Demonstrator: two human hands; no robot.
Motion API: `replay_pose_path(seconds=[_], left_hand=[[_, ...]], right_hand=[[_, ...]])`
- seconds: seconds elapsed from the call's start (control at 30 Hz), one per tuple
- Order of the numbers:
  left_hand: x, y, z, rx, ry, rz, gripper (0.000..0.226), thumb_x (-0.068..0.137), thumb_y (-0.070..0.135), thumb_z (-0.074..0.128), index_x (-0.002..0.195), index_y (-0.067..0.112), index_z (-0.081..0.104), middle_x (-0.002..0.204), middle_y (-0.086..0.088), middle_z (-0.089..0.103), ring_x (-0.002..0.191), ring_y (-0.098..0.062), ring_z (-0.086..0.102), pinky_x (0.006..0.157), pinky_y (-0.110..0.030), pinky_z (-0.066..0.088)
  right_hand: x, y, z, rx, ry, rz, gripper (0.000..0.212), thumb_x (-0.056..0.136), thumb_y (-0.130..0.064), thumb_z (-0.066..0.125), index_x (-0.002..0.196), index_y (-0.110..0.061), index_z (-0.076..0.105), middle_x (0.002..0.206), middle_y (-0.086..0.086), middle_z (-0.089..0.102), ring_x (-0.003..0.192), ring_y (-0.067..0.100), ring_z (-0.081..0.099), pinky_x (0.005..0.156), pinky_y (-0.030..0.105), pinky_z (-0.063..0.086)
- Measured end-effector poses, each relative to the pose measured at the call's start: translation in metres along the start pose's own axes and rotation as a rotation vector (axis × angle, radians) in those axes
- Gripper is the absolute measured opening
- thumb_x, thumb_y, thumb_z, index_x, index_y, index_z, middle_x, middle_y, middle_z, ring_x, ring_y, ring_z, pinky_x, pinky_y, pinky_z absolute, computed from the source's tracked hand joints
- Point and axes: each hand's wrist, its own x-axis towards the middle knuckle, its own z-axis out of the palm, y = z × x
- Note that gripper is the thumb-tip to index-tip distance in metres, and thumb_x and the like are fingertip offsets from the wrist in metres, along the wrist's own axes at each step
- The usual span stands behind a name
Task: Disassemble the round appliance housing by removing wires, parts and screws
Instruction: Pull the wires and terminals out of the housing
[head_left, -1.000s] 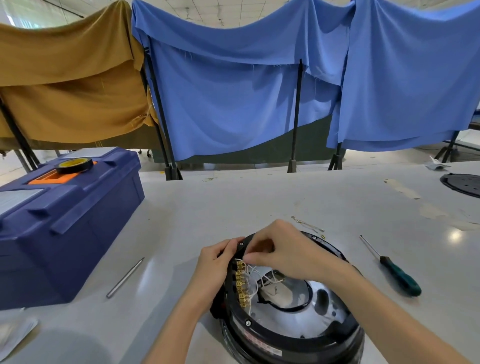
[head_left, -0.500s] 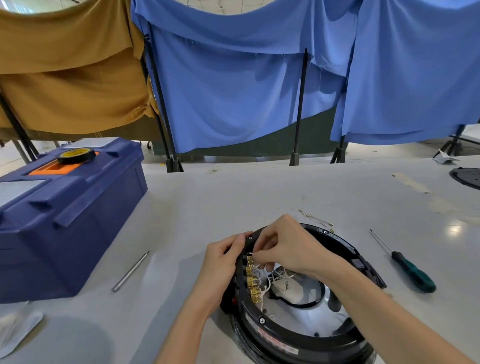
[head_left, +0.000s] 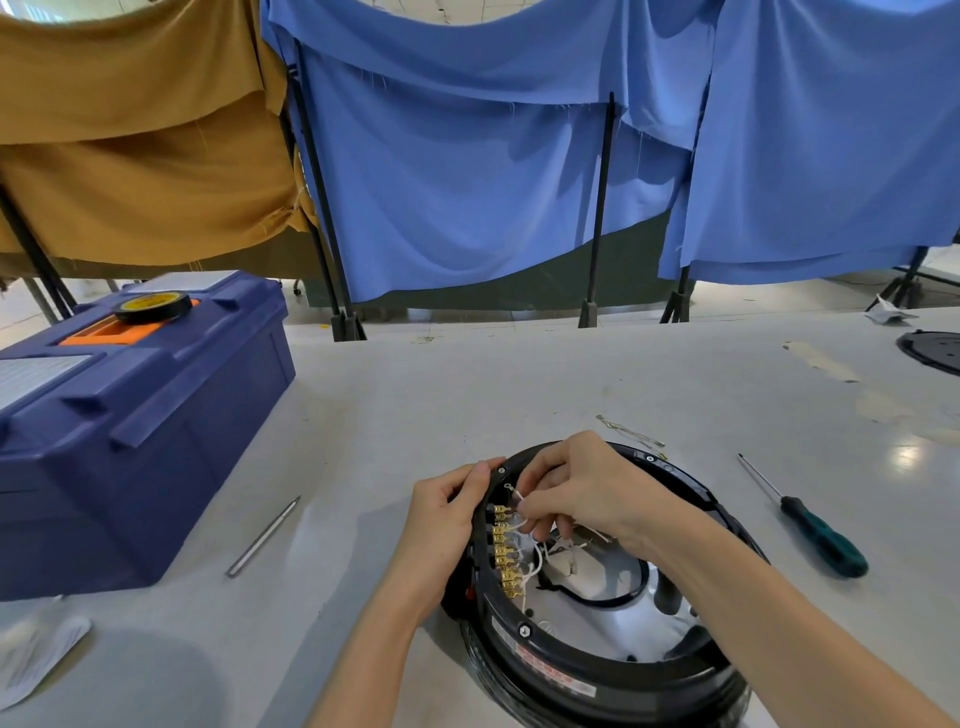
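Note:
The round black appliance housing (head_left: 571, 670) lies open side up on the grey table, near its front edge. A row of brass terminals (head_left: 503, 551) with thin white wires (head_left: 535, 564) runs along its inner left rim. My left hand (head_left: 447, 519) grips the housing's outer left rim. Over the top of the terminal row, my right hand (head_left: 576, 488) pinches a white wire with a small ring end. The shiny metal floor inside the housing is partly hidden by my right forearm.
A green-handled screwdriver (head_left: 815, 530) lies right of the housing. A metal rod (head_left: 262, 538) lies to the left, beside a blue toolbox (head_left: 135, 431) carrying a tape roll (head_left: 152, 305). Loose wire pieces (head_left: 631, 432) lie behind the housing. A black round cover (head_left: 935, 351) sits far right.
My right hand has lifted slightly from the terminal row, and a white wire with a ring end now shows between its fingers. My left hand keeps its grip on the rim.

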Motion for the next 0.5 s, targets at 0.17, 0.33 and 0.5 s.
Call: replay_pose_path(seconds=[0.17,0.33,0.5], left_hand=[[-0.001,0.000,0.000,0.008,0.005,0.010,0.025,0.099,0.026,0.049,0.100,0.028,0.075,0.092,0.000,0.076,0.088,-0.016,0.072,0.076,-0.028,0.055],[-0.003,0.003,0.000,0.016,0.002,0.034,0.029,0.099,0.027,0.049,0.091,0.035,0.077,0.090,0.002,0.076,0.085,-0.013,0.072,0.066,-0.018,0.053],[-0.002,0.002,0.001,-0.004,0.028,0.037,0.025,0.096,0.025,0.054,0.089,0.032,0.077,0.093,0.004,0.076,0.090,-0.011,0.072,0.075,-0.022,0.055]], right_hand=[[-0.007,0.000,0.000,0.044,0.018,0.012,0.018,0.075,0.007,0.068,0.091,0.002,0.062,0.062,0.016,0.069,0.049,0.018,0.063,0.045,0.022,0.048],[-0.015,0.000,0.005,-0.079,0.076,-0.075,0.032,0.075,0.004,0.063,0.098,-0.019,0.061,0.061,0.010,0.067,0.049,0.013,0.062,0.050,0.022,0.047],[-0.022,0.000,0.009,-0.418,0.126,-0.182,0.005,0.080,-0.016,0.069,0.079,-0.020,0.073,0.066,-0.007,0.065,0.062,0.006,0.060,0.055,0.013,0.044]])
